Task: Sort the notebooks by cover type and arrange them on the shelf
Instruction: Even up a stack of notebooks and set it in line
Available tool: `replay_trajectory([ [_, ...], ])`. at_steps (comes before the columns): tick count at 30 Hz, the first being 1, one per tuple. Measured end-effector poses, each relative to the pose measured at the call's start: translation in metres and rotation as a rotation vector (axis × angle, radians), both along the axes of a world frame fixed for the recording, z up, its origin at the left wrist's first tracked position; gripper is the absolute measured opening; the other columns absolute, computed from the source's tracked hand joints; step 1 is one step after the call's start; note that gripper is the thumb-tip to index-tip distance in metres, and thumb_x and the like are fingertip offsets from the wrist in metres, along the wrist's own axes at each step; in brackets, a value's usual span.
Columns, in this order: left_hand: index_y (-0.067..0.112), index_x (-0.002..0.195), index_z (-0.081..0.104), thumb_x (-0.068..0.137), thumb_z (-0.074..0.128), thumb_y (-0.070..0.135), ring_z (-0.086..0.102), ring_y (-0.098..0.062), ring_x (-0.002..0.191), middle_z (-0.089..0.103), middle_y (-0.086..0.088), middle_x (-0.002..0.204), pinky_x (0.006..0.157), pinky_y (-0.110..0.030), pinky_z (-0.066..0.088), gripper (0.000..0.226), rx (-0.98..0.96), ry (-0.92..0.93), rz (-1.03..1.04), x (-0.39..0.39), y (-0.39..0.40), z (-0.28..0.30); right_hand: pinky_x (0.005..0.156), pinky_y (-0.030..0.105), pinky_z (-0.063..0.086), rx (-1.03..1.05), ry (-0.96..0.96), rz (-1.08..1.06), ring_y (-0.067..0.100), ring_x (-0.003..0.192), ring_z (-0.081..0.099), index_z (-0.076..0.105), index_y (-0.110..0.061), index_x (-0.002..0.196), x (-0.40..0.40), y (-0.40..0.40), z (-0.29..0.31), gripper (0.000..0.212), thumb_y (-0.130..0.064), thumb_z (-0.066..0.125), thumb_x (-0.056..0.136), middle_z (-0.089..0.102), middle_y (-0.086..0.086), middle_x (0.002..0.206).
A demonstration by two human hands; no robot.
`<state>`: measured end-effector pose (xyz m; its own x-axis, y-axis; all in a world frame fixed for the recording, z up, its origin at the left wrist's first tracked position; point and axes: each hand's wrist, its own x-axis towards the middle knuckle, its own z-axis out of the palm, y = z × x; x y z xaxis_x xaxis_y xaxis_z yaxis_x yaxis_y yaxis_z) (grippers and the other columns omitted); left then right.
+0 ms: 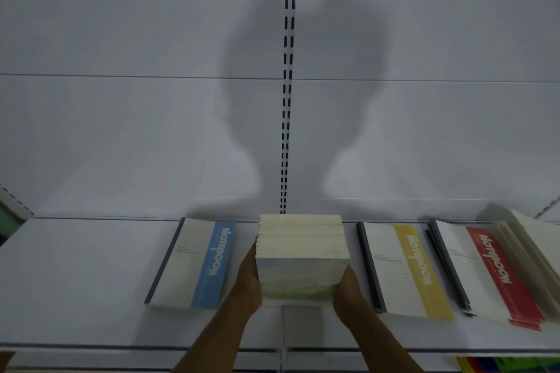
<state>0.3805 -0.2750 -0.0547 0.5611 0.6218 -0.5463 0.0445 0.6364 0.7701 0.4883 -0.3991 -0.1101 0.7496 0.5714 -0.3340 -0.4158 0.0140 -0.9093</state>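
closest to me, both forearms reach up over the front edge of the white shelf (75, 266). my left hand (247, 277) and right hand (348, 285) grip a thick stack of notebooks (300, 254) between them, fingers curled round its sides, page edges facing up. the stack sits mid-shelf, between a blue-banded notebook (194, 263) on the left and a yellow-banded notebook (406, 269) on the right. further right lies a pile of red-banded notebooks (491, 275). behind, a slotted upright (288, 85) runs up the back panel.
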Motion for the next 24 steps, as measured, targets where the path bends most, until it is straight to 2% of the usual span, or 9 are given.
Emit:
replay_trajectory([
  [2,0.009,0.073,0.064,0.099,0.044,0.025,0.064,-0.02,0.05,0.069,-0.008,0.059,0.057,-0.031,0.047,0.037,0.027,0.03,-0.001,-0.001,0.001,-0.006,0.062,0.033,0.055,-0.024,0.008,-0.017,0.024,0.078,0.067,0.064,-0.013,0.099,-0.001,-0.002,-0.009,0.024,-0.016,0.04,0.099,0.073,0.004,0.08],
  [5,0.009,0.073,0.064,0.098,0.047,0.026,0.063,-0.021,0.053,0.068,-0.007,0.059,0.059,-0.031,0.047,0.035,0.015,0.05,-0.012,0.0,0.005,-0.009,0.057,0.031,0.055,-0.032,0.038,-0.029,0.024,0.075,0.065,0.062,-0.011,0.094,-0.002,-0.003,-0.013,0.021,-0.01,0.042,0.098,0.069,0.008,0.081],
  [9,0.011,0.074,0.068,0.098,0.048,0.028,0.06,-0.026,0.065,0.07,-0.006,0.061,0.062,-0.033,0.047,0.036,0.0,0.053,0.025,0.006,0.007,-0.007,0.065,0.035,0.053,0.006,0.081,-0.03,0.024,0.072,0.065,0.065,-0.012,0.091,0.006,0.0,-0.01,0.026,-0.016,0.041,0.1,0.072,0.005,0.071],
  [14,0.016,0.044,0.07,0.098,0.048,0.025,0.062,-0.019,0.045,0.067,-0.005,0.053,0.052,-0.029,0.051,0.059,-0.042,0.053,0.003,0.01,0.011,-0.017,0.055,0.029,0.056,0.04,0.016,-0.014,0.014,0.065,0.07,0.063,-0.014,0.096,0.008,-0.001,-0.014,0.016,-0.014,0.047,0.098,0.073,0.0,0.073],
  [17,0.017,0.043,0.07,0.096,0.05,0.025,0.061,-0.018,0.046,0.066,-0.004,0.052,0.056,-0.029,0.048,0.058,-0.032,0.067,-0.01,0.011,0.011,-0.021,0.061,0.032,0.058,0.042,-0.018,0.0,0.019,0.074,0.07,0.061,-0.014,0.1,0.007,-0.002,-0.015,0.016,-0.025,0.053,0.093,0.074,-0.001,0.077],
  [19,0.017,0.045,0.07,0.097,0.05,0.025,0.061,-0.017,0.045,0.066,-0.004,0.051,0.055,-0.028,0.048,0.056,-0.032,0.058,-0.017,0.011,0.012,-0.026,0.066,0.035,0.057,0.026,-0.02,0.003,0.024,0.08,0.067,0.061,-0.015,0.1,0.006,-0.002,-0.014,0.018,-0.019,0.044,0.099,0.073,-0.001,0.079],
  [22,0.011,0.054,0.065,0.098,0.048,0.022,0.059,-0.014,0.039,0.063,-0.003,0.047,0.046,-0.023,0.048,0.049,-0.014,0.066,-0.033,0.009,0.012,-0.027,0.062,0.029,0.054,0.008,-0.06,-0.058,0.025,0.08,0.064,0.062,-0.016,0.094,0.001,-0.004,-0.004,0.024,-0.019,0.038,0.1,0.072,-0.004,0.074],
  [24,0.011,0.054,0.065,0.099,0.046,0.024,0.059,-0.013,0.037,0.063,-0.002,0.046,0.045,-0.022,0.047,0.05,-0.013,0.062,-0.043,0.009,0.012,-0.026,0.062,0.026,0.053,0.082,-0.098,-0.084,0.021,0.082,0.066,0.067,-0.021,0.093,-0.007,-0.005,0.018,0.03,-0.04,0.044,0.093,0.073,-0.005,0.078],
])
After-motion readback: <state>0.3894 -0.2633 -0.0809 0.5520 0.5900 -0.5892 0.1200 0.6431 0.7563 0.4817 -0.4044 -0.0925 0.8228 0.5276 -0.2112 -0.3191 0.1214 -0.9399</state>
